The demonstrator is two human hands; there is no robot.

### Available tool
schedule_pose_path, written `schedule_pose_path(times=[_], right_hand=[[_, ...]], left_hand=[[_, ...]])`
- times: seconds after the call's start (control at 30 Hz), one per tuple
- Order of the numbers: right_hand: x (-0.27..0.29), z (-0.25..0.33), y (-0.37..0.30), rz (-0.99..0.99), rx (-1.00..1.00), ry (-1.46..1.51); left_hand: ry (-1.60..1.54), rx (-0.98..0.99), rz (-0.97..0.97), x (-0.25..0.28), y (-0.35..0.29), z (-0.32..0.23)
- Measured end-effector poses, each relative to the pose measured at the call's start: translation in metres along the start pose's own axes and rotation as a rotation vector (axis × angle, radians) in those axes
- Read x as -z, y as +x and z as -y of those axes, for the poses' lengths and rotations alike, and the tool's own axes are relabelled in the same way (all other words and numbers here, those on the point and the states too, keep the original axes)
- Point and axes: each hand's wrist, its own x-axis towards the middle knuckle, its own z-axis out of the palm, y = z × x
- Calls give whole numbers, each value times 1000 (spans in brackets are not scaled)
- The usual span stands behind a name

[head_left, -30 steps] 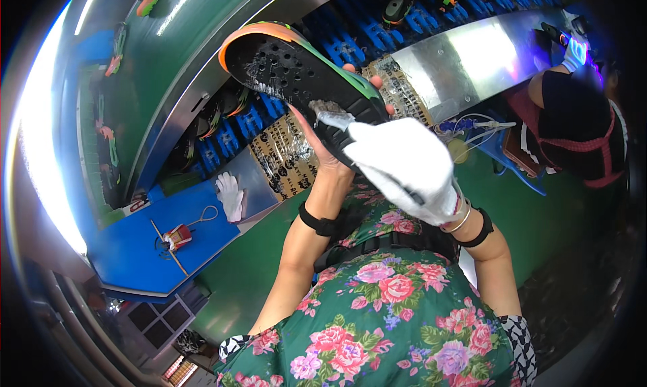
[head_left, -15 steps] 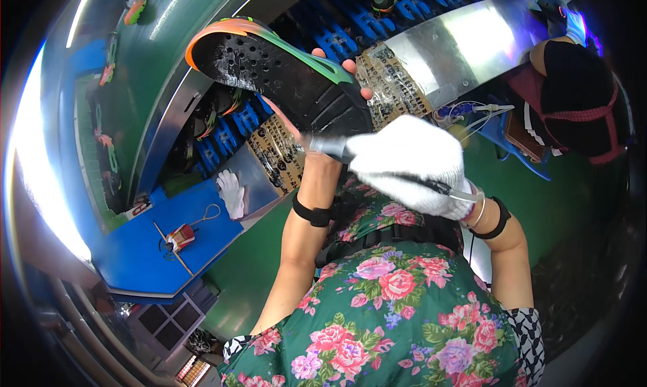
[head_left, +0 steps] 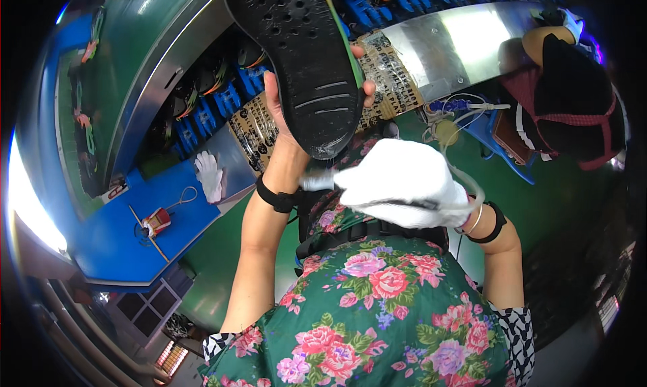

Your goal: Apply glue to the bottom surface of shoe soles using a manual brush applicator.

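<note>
My left hand grips a black shoe sole from beneath and the sides, thumb and fingertips showing at its edges. Round holes mark the sole's far half, grooves its near half, and its rim is orange and green. Wet-looking shine lies on the black surface. In a white knitted glove, my right hand is closed on a brush, whose pale tip is blurred. That tip is just below the sole's near end, apart from it. A thin clear tube curves by the gloved wrist.
Blue racks carrying shoes run behind a metal ledge with taped cardboard. At left, a blue table holds a small red-and-white container; a loose white glove lies beside it. A co-worker is at right.
The sole has turned more upright and come closer to the view. My right hand has drawn the brush back off the sole, toward my body.
</note>
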Motion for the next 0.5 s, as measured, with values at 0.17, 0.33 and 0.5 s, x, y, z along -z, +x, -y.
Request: schedule_pose_path(times=[0.17, 0.33, 0.5], right_hand=[[4, -4, 5, -152, 9, -261], [-2, -4, 9, 115, 156, -316], [-1, -4, 8, -58, 22, -200]], left_hand=[[-25, 185, -92, -5, -7, -10], [134, 205, -254, -1, -9, -26], [182, 239, -387, -1, -17, -33]])
